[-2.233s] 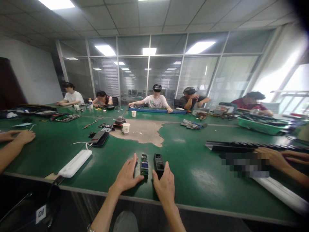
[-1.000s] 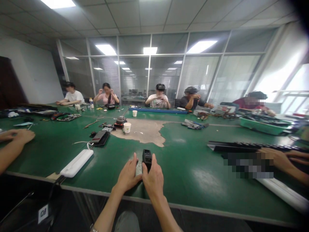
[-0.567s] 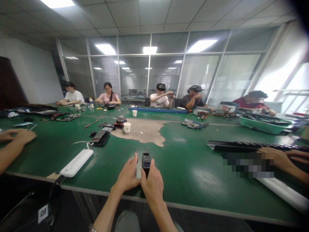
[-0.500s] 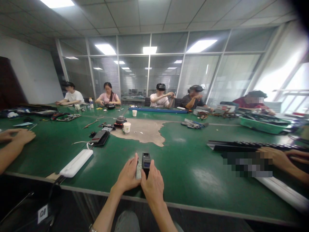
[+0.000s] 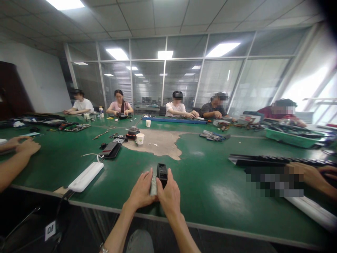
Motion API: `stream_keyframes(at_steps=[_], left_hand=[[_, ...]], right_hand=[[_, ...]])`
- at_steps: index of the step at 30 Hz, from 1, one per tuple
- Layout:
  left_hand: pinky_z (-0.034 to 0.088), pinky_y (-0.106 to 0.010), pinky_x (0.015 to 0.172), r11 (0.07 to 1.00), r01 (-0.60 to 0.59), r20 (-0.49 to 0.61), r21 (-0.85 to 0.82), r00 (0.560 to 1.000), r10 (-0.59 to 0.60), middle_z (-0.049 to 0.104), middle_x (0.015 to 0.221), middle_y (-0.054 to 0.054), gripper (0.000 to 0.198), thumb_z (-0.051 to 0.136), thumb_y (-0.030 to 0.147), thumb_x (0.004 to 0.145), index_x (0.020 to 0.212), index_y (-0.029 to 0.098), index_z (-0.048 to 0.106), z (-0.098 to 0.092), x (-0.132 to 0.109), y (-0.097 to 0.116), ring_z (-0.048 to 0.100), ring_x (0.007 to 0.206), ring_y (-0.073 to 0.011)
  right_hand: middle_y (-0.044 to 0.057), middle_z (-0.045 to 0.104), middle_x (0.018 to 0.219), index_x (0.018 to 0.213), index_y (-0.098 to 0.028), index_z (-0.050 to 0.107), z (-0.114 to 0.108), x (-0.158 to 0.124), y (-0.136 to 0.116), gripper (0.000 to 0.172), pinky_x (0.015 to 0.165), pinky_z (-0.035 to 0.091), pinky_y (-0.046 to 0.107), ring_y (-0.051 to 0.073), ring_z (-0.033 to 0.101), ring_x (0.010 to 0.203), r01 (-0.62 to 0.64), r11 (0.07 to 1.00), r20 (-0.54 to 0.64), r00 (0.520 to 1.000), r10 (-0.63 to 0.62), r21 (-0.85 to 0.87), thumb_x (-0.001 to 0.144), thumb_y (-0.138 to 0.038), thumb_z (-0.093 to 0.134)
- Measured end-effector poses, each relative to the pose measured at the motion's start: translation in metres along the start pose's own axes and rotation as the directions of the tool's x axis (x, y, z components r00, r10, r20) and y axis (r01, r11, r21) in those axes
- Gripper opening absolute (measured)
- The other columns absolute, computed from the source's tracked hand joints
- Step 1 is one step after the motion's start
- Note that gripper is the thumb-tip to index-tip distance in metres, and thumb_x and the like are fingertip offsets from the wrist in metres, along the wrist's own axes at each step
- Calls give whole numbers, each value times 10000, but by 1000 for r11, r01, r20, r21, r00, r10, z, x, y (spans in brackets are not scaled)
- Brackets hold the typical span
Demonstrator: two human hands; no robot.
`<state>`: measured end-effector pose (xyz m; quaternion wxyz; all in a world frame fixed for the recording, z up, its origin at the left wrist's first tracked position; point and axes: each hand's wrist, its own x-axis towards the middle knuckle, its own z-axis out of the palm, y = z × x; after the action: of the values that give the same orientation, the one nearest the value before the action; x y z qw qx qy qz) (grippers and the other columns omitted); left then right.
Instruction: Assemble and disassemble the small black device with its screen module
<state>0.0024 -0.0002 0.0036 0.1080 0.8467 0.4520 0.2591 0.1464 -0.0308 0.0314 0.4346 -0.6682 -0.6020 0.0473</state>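
A small black handheld device [image 5: 162, 172] stands on the green table [image 5: 205, 182] just in front of me. My right hand [image 5: 170, 196] is closed around its right side and lower end. My left hand [image 5: 142, 191] presses against its left side, fingers together, over a pale grey part [image 5: 153, 186] that shows between the two hands. How the grey part joins the black case is hidden by my fingers.
A white oblong box [image 5: 85, 176] with a cable lies to my left near the table edge. A black flat device [image 5: 110, 150] and a paper cup [image 5: 140, 138] sit further out. Another person's hands rest at the left [image 5: 23, 147] and at the right [image 5: 305, 174]. Several people sit along the far side.
Earlier a green circuit board and a black case lay side by side between my hands. My hands came together, and the black case now sits over the board's place.
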Motion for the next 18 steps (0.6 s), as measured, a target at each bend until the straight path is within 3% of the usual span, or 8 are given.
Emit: stream_keyframes(at_steps=[5,18], left_hand=[[229,-511,1131,1000,25,-26,-15,999,-25,239,1525,-158,991,613,585,743,1482,162,107,1,2,-1,283,1375,-322],[248,-491,1123,1000,24,-41,17,999,-24,255,1522,-147,954,587,591,770,1480,171,108,0,1,-1,301,1368,-316]], right_hand=[[203,568,1234,1409,-72,321,-13,11,0,686,888,435,387,287,572,1090,4,998,-96,995,2,60,864,-469,447],[192,533,1290,1393,-80,355,-24,10,59,691,921,423,399,293,554,1122,-61,998,-164,985,60,0,848,-498,432]])
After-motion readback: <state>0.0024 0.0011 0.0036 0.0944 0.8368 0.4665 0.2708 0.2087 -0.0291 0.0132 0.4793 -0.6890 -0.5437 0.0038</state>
